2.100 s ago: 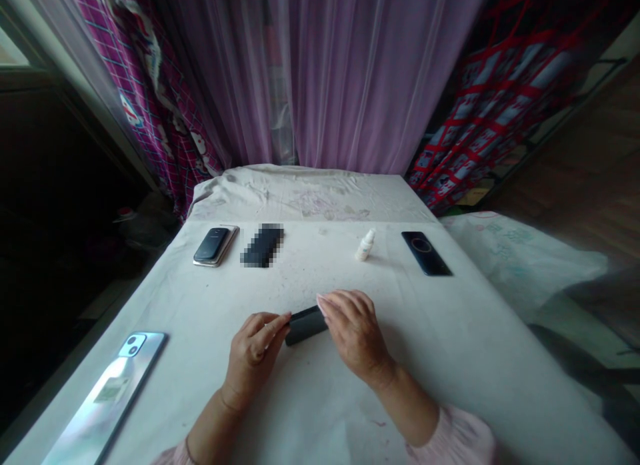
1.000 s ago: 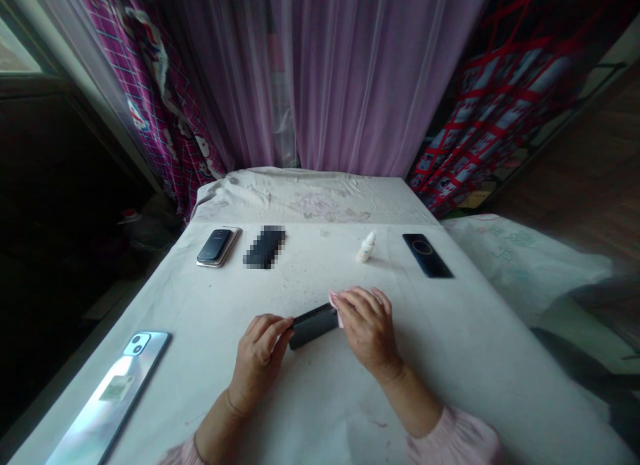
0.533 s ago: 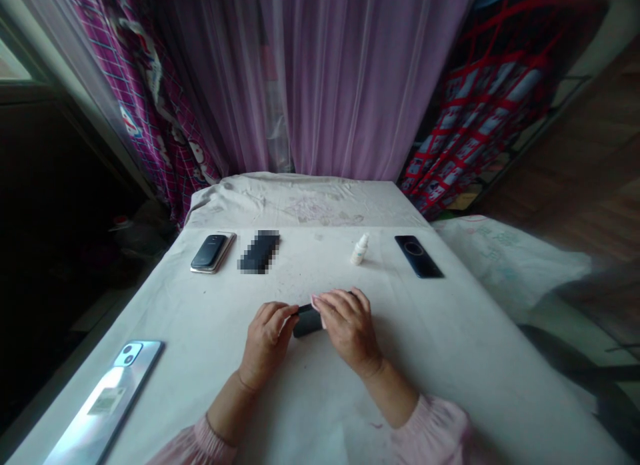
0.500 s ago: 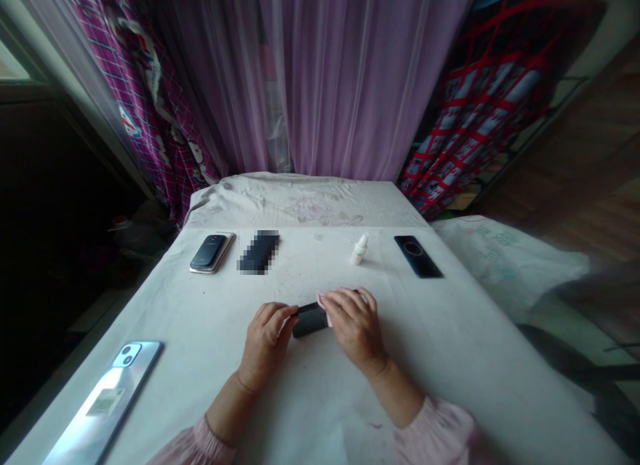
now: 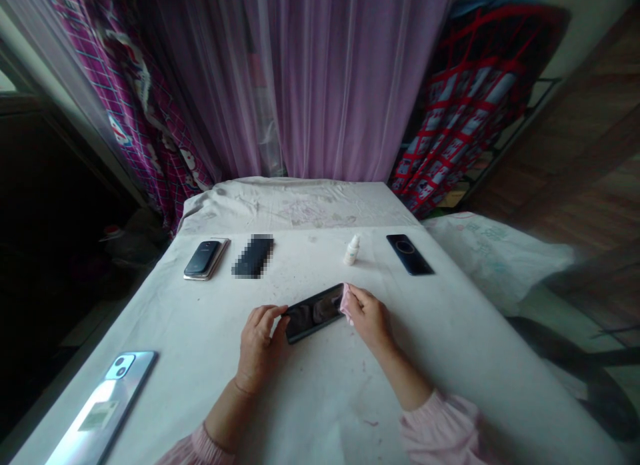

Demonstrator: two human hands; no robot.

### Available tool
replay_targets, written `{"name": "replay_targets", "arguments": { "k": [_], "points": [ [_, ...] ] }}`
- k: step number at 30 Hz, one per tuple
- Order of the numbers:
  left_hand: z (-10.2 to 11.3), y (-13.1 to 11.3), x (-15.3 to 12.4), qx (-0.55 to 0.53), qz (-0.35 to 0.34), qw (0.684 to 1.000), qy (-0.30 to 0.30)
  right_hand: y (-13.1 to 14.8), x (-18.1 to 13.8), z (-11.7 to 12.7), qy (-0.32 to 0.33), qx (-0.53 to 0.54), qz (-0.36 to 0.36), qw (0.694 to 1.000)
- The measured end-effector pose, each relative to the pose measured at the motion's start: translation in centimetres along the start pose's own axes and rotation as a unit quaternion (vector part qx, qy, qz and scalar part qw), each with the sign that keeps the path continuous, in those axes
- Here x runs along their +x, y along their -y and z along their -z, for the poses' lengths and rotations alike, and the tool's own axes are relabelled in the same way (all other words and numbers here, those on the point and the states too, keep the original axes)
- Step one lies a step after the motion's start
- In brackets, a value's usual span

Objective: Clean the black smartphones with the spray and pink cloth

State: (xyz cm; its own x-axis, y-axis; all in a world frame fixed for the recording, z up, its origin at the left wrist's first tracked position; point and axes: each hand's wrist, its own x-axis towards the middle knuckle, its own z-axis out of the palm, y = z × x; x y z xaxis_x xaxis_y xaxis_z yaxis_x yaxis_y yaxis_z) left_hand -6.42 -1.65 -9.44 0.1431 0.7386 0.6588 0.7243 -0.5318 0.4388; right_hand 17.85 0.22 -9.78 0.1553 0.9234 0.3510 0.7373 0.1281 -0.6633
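Observation:
A black smartphone (image 5: 314, 313) is held slightly tilted above the white tabletop, its glossy screen facing me. My left hand (image 5: 257, 345) pinches its left end between thumb and fingers. At the phone's right end, my right hand (image 5: 369, 318) grips a small pink cloth (image 5: 346, 305) that touches the edge there. Beyond the phone stands a small white spray bottle (image 5: 352, 250), upright.
At the back left, a dark phone (image 5: 203, 258) lies stacked on another; beside it lies a pixelated dark object (image 5: 253, 256). A dark phone (image 5: 410, 254) lies at back right. A silvery phone (image 5: 103, 411) rests front left. Curtains (image 5: 340, 85) hang behind the table (image 5: 320, 398).
The phone has been tipped so its screen shows more fully. My right hand, with the pink cloth, has moved from over the phone to its right end. The view has shifted slightly.

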Motion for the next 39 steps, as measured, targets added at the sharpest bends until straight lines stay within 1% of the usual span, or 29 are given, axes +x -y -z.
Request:
{"name": "replay_targets", "arguments": {
  "k": [4,7,10,13,15,16,20,22,25,27,29,31,32,34,36,39],
  "points": [
    [0.1,-0.4,0.0,0.006,-0.002,1.0,-0.011,-1.0,-1.5,0.9,0.006,-0.063,0.049,0.997],
    [0.0,-0.3,0.0,0.009,-0.002,1.0,-0.016,-1.4,-2.3,0.9,0.008,-0.073,0.053,0.996],
    [0.0,-0.1,-0.2,0.011,0.008,1.0,-0.018,-1.2,-2.0,0.5,0.007,-0.054,0.051,0.997],
    [0.0,0.4,-0.4,0.016,0.019,1.0,-0.015,-0.9,-0.7,-0.2,-0.022,-0.02,0.053,0.998],
    [-0.2,0.7,-0.5,0.026,0.018,1.0,0.0,-0.8,0.5,-0.6,-0.037,-0.025,0.056,0.997],
    [-0.3,0.8,-0.5,0.032,0.015,0.999,0.013,-0.8,1.1,-0.7,-0.033,-0.038,0.053,0.997],
    [-0.9,1.0,-0.1,0.06,0.012,0.995,0.08,-0.8,3.1,-0.9,0.035,-0.098,0.0,0.995],
    [-1.1,0.8,0.1,0.069,0.01,0.992,0.107,-1.0,3.4,-1.0,0.049,-0.114,-0.02,0.992],
    [-1.0,0.4,-0.1,0.077,0.002,0.988,0.137,-1.4,3.3,-0.8,0.023,-0.124,-0.024,0.992],
    [-1.0,0.0,-0.6,0.092,0.001,0.986,0.139,-1.8,3.0,-0.6,-0.028,-0.109,0.011,0.994],
    [-1.1,-0.4,-1.3,0.114,0.002,0.984,0.133,-2.1,2.8,-0.5,-0.077,-0.084,0.077,0.99],
    [-1.2,-0.8,-1.9,0.132,0.008,0.982,0.136,-2.1,2.7,-0.5,-0.088,-0.077,0.138,0.984],
    [-1.3,-1.0,-2.1,0.138,0.016,0.98,0.141,-2.0,2.7,-0.7,-0.076,-0.08,0.157,0.981],
    [-1.3,-1.3,-2.0,0.142,0.036,0.977,0.157,-1.6,2.6,-1.1,-0.032,-0.096,0.176,0.979],
    [-1.2,-1.2,-1.6,0.137,0.05,0.973,0.176,-1.1,2.2,-1.5,0.011,-0.117,0.174,0.978],
    [-0.9,-0.4,-0.9,0.12,0.045,0.97,0.205,0.2,1.0,-2.1,0.053,-0.14,0.176,0.973]
  ]
}}
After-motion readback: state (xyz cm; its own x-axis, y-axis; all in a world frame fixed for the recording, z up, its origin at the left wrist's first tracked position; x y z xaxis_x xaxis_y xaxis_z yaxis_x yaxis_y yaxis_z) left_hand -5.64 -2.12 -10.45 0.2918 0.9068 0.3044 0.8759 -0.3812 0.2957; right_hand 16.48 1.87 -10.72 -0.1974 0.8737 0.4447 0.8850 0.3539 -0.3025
